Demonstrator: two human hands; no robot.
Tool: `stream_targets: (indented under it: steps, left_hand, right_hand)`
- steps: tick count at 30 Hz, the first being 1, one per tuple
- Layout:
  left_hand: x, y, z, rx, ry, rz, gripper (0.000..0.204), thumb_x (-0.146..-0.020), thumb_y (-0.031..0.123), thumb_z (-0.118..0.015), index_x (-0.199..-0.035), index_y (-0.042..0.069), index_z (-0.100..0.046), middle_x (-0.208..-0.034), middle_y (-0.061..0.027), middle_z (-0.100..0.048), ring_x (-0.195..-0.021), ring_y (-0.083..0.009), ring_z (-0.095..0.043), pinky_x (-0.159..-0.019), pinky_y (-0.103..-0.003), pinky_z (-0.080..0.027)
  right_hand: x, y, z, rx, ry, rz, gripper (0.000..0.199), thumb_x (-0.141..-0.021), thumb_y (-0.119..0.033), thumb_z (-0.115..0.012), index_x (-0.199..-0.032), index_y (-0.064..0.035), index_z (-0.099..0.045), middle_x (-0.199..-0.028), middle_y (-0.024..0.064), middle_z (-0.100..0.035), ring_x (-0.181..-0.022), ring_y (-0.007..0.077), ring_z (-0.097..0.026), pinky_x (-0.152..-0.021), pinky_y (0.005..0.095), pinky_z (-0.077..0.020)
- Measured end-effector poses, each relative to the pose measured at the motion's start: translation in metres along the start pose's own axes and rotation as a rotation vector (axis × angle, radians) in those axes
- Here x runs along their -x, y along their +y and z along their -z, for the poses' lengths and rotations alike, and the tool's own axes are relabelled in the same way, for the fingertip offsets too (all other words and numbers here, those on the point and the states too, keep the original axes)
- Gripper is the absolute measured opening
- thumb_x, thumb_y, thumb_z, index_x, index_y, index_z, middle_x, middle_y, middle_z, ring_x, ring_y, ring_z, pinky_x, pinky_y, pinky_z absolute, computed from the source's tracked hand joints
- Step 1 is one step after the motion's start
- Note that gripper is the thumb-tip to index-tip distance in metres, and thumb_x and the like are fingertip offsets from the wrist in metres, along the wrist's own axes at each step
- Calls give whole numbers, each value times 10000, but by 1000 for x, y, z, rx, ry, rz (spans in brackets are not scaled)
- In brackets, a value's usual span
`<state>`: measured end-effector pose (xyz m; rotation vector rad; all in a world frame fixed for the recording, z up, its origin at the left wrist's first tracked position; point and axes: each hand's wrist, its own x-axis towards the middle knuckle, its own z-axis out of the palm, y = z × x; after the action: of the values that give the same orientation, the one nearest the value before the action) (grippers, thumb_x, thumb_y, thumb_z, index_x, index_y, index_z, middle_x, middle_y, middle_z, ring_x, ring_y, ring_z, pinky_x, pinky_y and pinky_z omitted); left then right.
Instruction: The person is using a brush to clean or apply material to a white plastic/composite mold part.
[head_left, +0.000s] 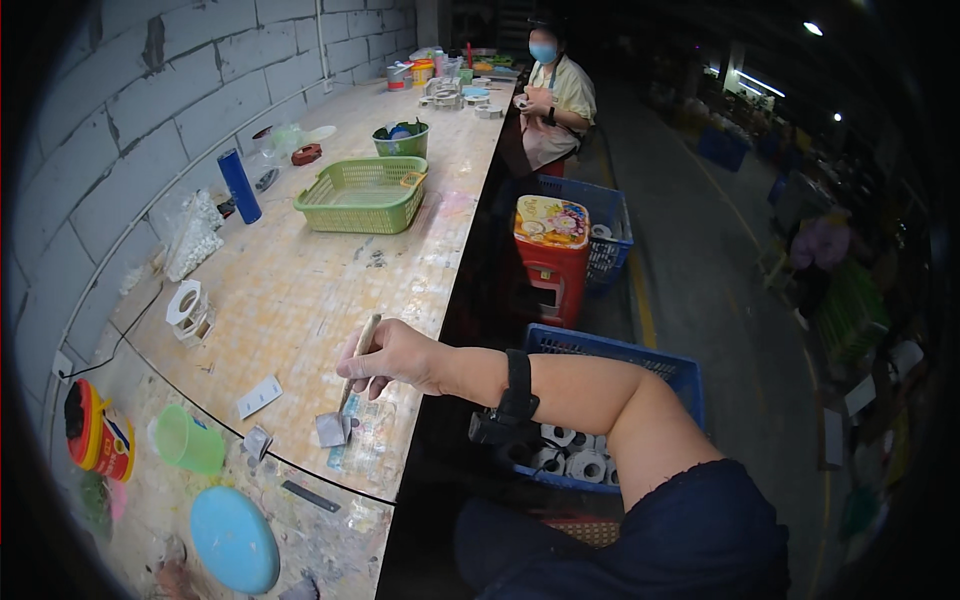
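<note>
My right hand point(390, 358) reaches in from the right over the worktable, its fingers closed around a slim tool with a pale wooden handle point(369, 334). The handle's top end sticks up past the thumb. Its lower end comes down beside a small grey folded square point(331, 430) that looks like sandpaper; whether they touch is unclear. Under that square lies a bluish patterned sheet point(368, 440). Left of the hand is a white card strip point(260, 397), and a similar grey folded piece point(257, 442) sits near the table seam. I cannot see my left hand.
A green cup point(190, 440), red-yellow tub point(105, 440), blue disc point(235, 540) and dark flat bar point(311, 496) lie nearer. Farther are a white frame point(188, 312) and green basket point(335, 217). Blue crates point(690, 375) and a red stool point(548, 275) stand beside the table; a masked person point(560, 100) sits beyond.
</note>
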<state>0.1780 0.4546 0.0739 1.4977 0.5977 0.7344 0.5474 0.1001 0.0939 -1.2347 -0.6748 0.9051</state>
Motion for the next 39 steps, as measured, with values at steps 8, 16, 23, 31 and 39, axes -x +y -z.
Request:
stream_targets:
  steps: [8, 16, 23, 31, 39]
  left_hand:
    - [37, 24, -31, -36, -6, 17, 273, -870, 125, -582, -1097, -27, -582, -991, -87, -611, -910, -165, -589, -806, -293, -466]
    - [83, 45, -79, -50, -15, 31, 261, -868, 123, -580, -1081, -29, -588, -971, -87, -613, -889, -162, -593, -789, -289, -470]
    - [183, 65, -72, -82, 194, 94, 251, -867, 121, -577, -1066, -31, -593, -953, -87, -615, -870, -160, -596, -774, -286, -474]
    - [277, 65, -121, -137, 411, 82, 123, -860, 19, -580, -958, -40, -628, -832, -64, -623, -736, -102, -589, -682, -236, -487]
    - [331, 33, -123, -258, 478, 150, 127, -848, 12, -582, -941, -54, -638, -815, -66, -623, -733, -100, -587, -675, -222, -466]
  right_hand:
    - [6, 15, 0, -123, 43, 12, 322, -837, -291, -719, -902, 14, -637, -741, 74, -630, -533, 129, -615, -475, 269, -528]
    - [26, 18, -32, -99, -161, -14, 230, -879, -194, -670, -982, 10, -636, -821, 78, -637, -649, 129, -642, -554, 264, -552]
    - [33, 15, -78, 136, -398, 124, 227, -842, -89, -663, -1044, 11, -641, -869, 72, -656, -722, 131, -631, -612, 259, -532]
    - [11, -4, -43, -26, -42, 158, 189, -902, -115, -622, -1031, 22, -609, -885, 91, -649, -707, 141, -644, -595, 252, -550]
    - [-34, -19, -93, -61, -65, 267, 207, -900, -113, -617, -1065, 9, -597, -880, 84, -635, -721, 146, -639, -606, 264, -537]
